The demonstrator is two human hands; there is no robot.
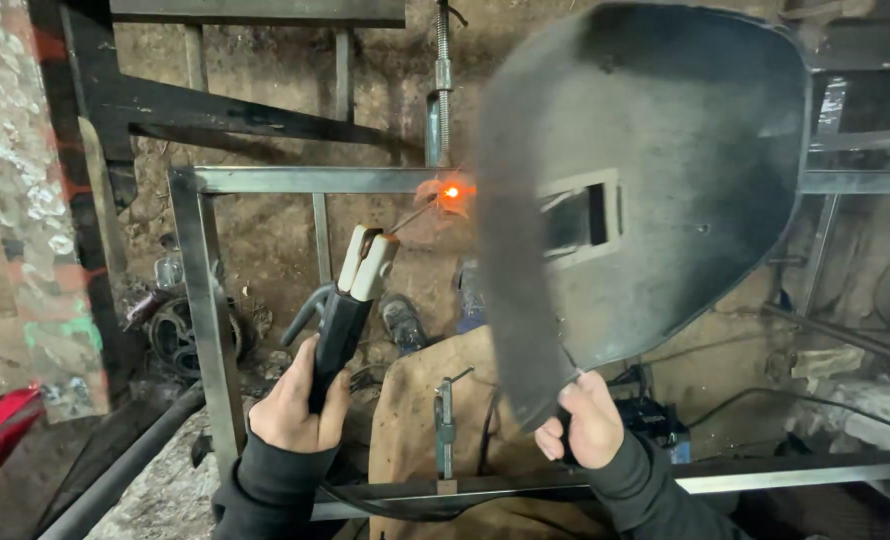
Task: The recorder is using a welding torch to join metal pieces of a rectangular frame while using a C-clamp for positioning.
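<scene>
Left hand (295,405) clenches electrode holder (350,300), rod tip glowing at steel frame (295,180). Right hand (587,420) grips welding shield (655,170) (raised beside the joint) — clamp (445,425) below, between hands.

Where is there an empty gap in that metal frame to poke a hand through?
The widest open gap is inside the steel frame, between its left upright and the electrode holder in the left hand. To the right it is crowded: the dark welding shield in the right hand blocks that side, and the glowing weld spot sits beside it.
</scene>
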